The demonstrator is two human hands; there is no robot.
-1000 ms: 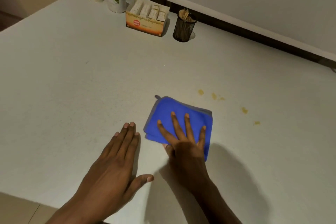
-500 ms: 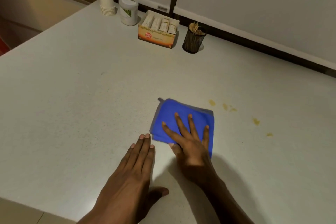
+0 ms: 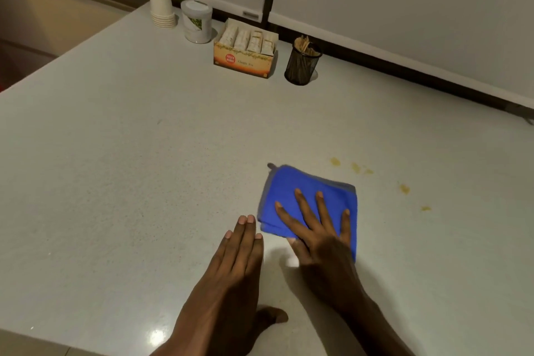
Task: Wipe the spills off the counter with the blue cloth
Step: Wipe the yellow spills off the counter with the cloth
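Observation:
The folded blue cloth [image 3: 300, 191] lies flat on the pale counter [image 3: 144, 167]. My right hand [image 3: 320, 237] presses on its near half, fingers spread, palm down. Flat on the counter just left of the cloth rests my left hand [image 3: 231, 277], fingers together, holding nothing, its fingertips close to the cloth's left edge. Several small yellow spills [image 3: 355, 166] dot the counter to the right of the cloth, with further spots [image 3: 404, 188] a little farther right. None of the spills is under the cloth as far as I can see.
Along the back edge stand a stack of paper cups [image 3: 161, 6], a white canister [image 3: 197, 22], an orange box of sachets [image 3: 245, 52] and a black mesh holder of sticks [image 3: 302, 62]. A wall runs behind them. The counter's near edge lies by my wrists.
My left hand has slid toward the cloth, its fingertips now near the cloth's left edge. The right hand stays spread on the cloth. The view has shifted, so everything sits lower and farther right.

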